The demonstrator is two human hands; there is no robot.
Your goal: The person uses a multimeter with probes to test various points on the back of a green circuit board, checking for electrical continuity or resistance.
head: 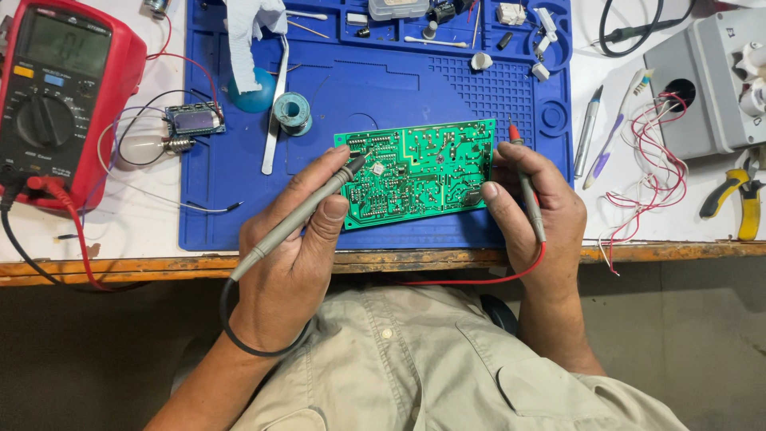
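A green circuit board (pixel 419 172) lies on a blue work mat (pixel 383 88), tracks side up. My left hand (pixel 291 255) grips a grey probe with a black lead (pixel 307 211); its tip touches the board's left part. My right hand (pixel 531 215) holds a probe with a red tip and red lead (pixel 527 183) along the board's right edge, thumb resting on the board's corner. The red tip points away from me, just off the board's top right corner.
A red multimeter (pixel 60 96) stands at the left, its leads running off the wooden table edge (pixel 159 265). On the mat lie a solder spool (pixel 292 112), tweezers (pixel 275 112) and small parts. Pens (pixel 590 132), loose wires (pixel 654 175), yellow-handled pliers (pixel 738 199) and a grey box (pixel 706 80) sit at the right.
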